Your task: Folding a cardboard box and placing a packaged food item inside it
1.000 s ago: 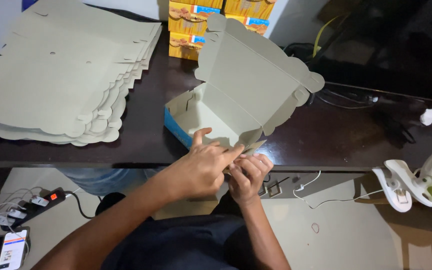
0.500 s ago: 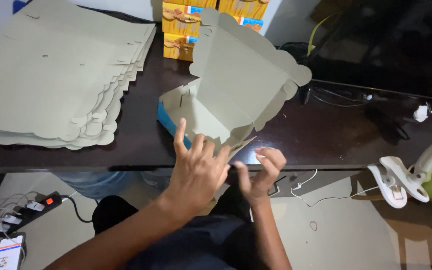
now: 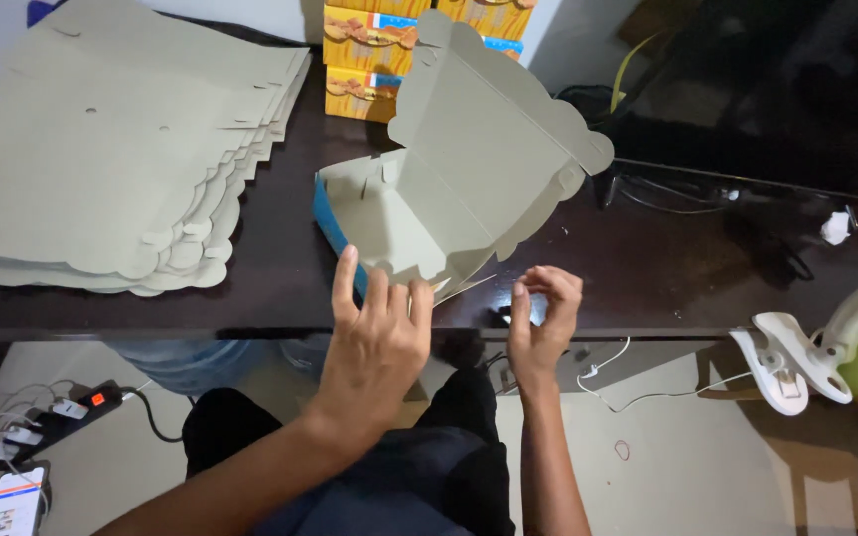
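From the head camera, a half-folded cardboard box [image 3: 449, 199], grey inside with a blue outer wall, sits on the dark tabletop [image 3: 647, 268] near its front edge, lid flap standing open. The left hand [image 3: 379, 342] is spread flat, fingers extended, fingertips touching the box's near edge and holding nothing. The right hand [image 3: 543, 323] hovers just beside the box with fingers loosely curled, empty. A stack of flat box blanks [image 3: 111, 149] lies to the left; yellow printed cartons [image 3: 369, 50] stand behind.
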